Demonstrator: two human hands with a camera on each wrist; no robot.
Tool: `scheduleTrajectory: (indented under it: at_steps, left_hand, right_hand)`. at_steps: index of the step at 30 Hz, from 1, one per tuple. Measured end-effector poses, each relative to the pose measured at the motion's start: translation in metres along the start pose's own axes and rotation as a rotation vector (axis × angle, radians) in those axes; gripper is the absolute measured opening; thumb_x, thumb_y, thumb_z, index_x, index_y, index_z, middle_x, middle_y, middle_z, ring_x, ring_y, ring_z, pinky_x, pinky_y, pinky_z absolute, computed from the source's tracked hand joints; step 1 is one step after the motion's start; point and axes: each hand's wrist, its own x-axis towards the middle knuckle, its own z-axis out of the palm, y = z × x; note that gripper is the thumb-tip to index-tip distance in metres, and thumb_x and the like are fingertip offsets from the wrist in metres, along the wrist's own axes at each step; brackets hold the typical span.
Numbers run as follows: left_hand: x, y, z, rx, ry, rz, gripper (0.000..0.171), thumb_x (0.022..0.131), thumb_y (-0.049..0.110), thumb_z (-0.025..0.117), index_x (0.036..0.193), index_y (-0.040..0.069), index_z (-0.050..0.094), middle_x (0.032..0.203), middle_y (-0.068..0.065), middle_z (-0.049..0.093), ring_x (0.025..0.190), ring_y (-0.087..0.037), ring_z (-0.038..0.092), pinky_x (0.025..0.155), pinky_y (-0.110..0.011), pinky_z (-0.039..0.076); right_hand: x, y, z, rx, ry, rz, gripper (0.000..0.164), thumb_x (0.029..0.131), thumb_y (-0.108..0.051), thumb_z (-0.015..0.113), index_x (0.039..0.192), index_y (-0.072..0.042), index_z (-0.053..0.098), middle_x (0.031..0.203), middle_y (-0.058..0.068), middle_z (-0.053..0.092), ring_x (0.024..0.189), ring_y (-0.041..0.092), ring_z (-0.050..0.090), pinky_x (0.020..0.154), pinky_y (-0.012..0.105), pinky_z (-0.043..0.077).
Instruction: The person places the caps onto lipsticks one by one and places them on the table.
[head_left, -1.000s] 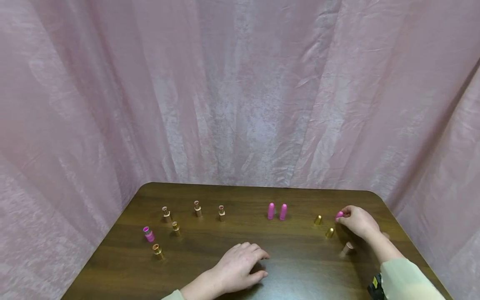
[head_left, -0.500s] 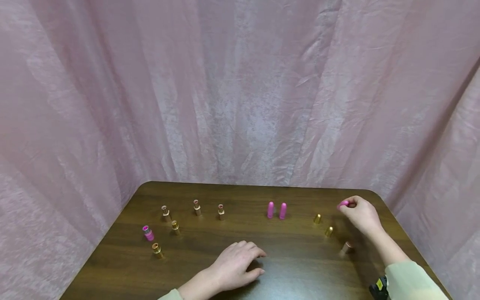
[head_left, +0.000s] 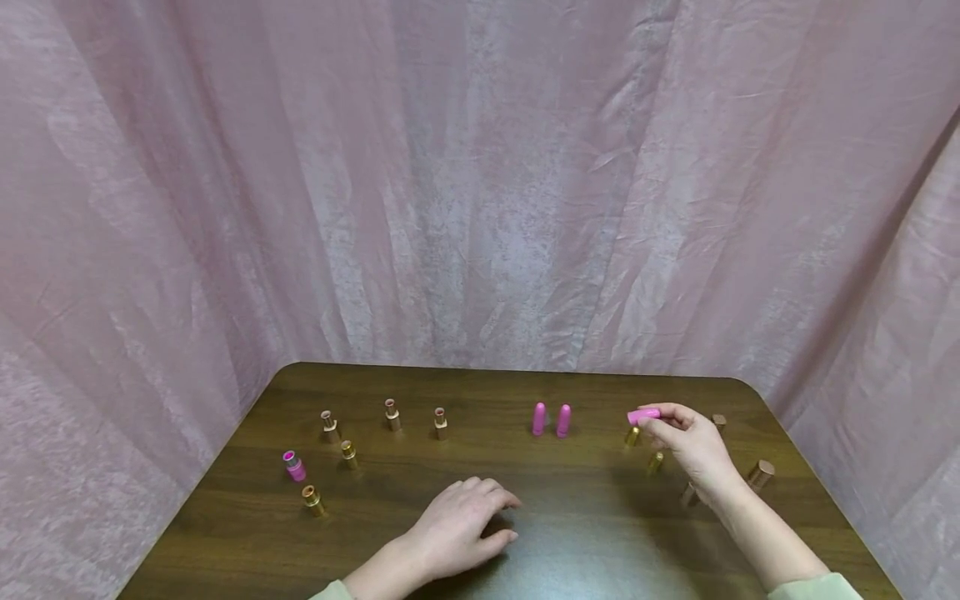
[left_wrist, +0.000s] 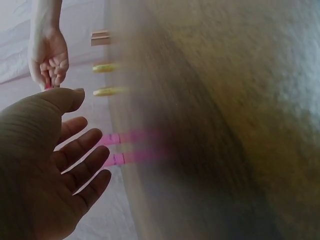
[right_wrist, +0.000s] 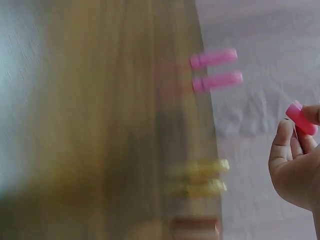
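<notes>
My right hand (head_left: 686,437) pinches a pink lipstick cap (head_left: 642,415) between thumb and fingers, raised and lying sideways. In the head view it overlaps the area just above a gold cap (head_left: 633,437); a second gold cap (head_left: 656,462) stands nearer. The right wrist view shows the pinched cap (right_wrist: 301,119) at the right edge, one end angled up. My left hand (head_left: 461,525) holds nothing, its fingers loosely bent and low over the table's front middle. Two rounded pink lipstick tubes (head_left: 539,419) stand upright beyond it.
At left stand a pink lipstick base (head_left: 294,466), gold bases (head_left: 312,501) and several rose-gold bases (head_left: 393,415) with hollow tops. Rose-gold caps (head_left: 761,474) stand around the right forearm, one partly hidden by it. A pink curtain (head_left: 480,208) hangs behind the wooden table (head_left: 480,392).
My right hand has lifted the pink cap from the table's right side and carried it left towards the gold caps. Rose-gold caps once behind the arm now show. The left hand has barely moved.
</notes>
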Motion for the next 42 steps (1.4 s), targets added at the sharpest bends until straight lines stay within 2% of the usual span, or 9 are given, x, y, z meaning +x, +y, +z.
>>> scheduleTrajectory:
  at_steps: [6,11,15,20,25,29,33,37,42]
  left_hand:
    - [-0.006,-0.004,-0.001,0.027,0.042,-0.039,0.033,0.091,0.039,0.075,0.119,0.023,0.070,0.111,0.013,0.065,0.101,-0.009,0.061,0.084,-0.031,0.050]
    - [-0.014,-0.007,-0.014,0.019,0.076,-0.071,0.035,0.091,0.040,0.075,0.121,0.023,0.069,0.114,0.013,0.066,0.102,-0.010,0.061,0.082,-0.033,0.050]
    - [-0.025,-0.016,-0.042,0.012,0.136,-0.122,0.035,0.091,0.039,0.076,0.121,0.023,0.070,0.115,0.014,0.066,0.104,-0.010,0.062,0.085,-0.036,0.051]
    - [-0.046,-0.036,-0.087,0.052,0.235,-0.219,0.034,0.091,0.035,0.077,0.122,0.023,0.070,0.116,0.014,0.067,0.107,-0.010,0.062,0.092,-0.038,0.051]
    - [-0.075,-0.064,-0.126,0.077,0.336,-0.354,0.032,0.091,0.028,0.078,0.122,0.020,0.071,0.111,0.011,0.070,0.099,-0.013,0.064,0.083,-0.040,0.053]
    - [-0.104,-0.093,-0.146,0.063,0.387,-0.502,0.029,0.095,0.026,0.073,0.123,0.017,0.070,0.108,0.006,0.070,0.094,-0.017,0.061,0.077,-0.042,0.049]
    - [-0.135,-0.124,-0.154,0.031,0.404,-0.632,0.032,0.099,0.029,0.068,0.125,0.011,0.068,0.107,-0.001,0.070,0.097,-0.022,0.061,0.078,-0.038,0.046]
    - [-0.160,-0.149,-0.152,-0.038,0.393,-0.723,0.036,0.102,0.029,0.065,0.127,0.004,0.066,0.106,-0.005,0.069,0.093,-0.011,0.059,0.074,-0.020,0.044]
    - [-0.178,-0.167,-0.142,-0.156,0.306,-0.815,0.042,0.104,0.030,0.061,0.131,-0.002,0.061,0.110,-0.010,0.068,0.092,-0.007,0.058,0.072,-0.016,0.044]
  right_hand:
    - [-0.024,0.015,0.039,0.273,-0.013,0.118,0.027,0.095,-0.008,0.071,0.118,0.005,0.065,0.099,0.001,0.074,0.085,0.013,0.067,0.070,0.023,0.054]
    - [-0.042,0.031,0.060,0.285,-0.036,0.154,0.034,0.095,-0.005,0.069,0.126,0.009,0.062,0.100,0.006,0.073,0.083,0.014,0.065,0.070,0.024,0.053]
    - [-0.046,0.040,0.066,0.277,-0.041,0.171,0.041,0.095,-0.006,0.069,0.130,0.012,0.058,0.104,0.009,0.073,0.083,0.014,0.064,0.070,0.025,0.054]
    - [-0.047,0.043,0.066,0.256,-0.019,0.187,0.033,0.093,-0.005,0.071,0.121,0.010,0.063,0.105,0.011,0.074,0.083,0.015,0.065,0.070,0.026,0.054]
    - [-0.048,0.045,0.063,0.211,-0.011,0.173,0.027,0.092,-0.007,0.073,0.114,0.008,0.065,0.103,0.012,0.075,0.085,0.017,0.065,0.071,0.027,0.054]
    - [-0.049,0.046,0.061,0.203,-0.021,0.167,0.034,0.093,-0.007,0.073,0.120,0.010,0.063,0.103,0.013,0.074,0.083,0.015,0.064,0.071,0.026,0.054]
    - [-0.050,0.047,0.060,0.216,-0.021,0.176,0.039,0.093,-0.007,0.073,0.125,0.011,0.061,0.101,0.012,0.075,0.081,0.013,0.064,0.070,0.026,0.053]
    - [-0.051,0.048,0.059,0.227,-0.018,0.183,0.038,0.093,-0.007,0.072,0.124,0.011,0.061,0.101,0.012,0.075,0.081,0.013,0.064,0.070,0.026,0.054]
    - [-0.052,0.047,0.058,0.238,-0.024,0.193,0.038,0.093,-0.008,0.072,0.124,0.011,0.061,0.104,0.014,0.074,0.082,0.014,0.063,0.071,0.026,0.054]
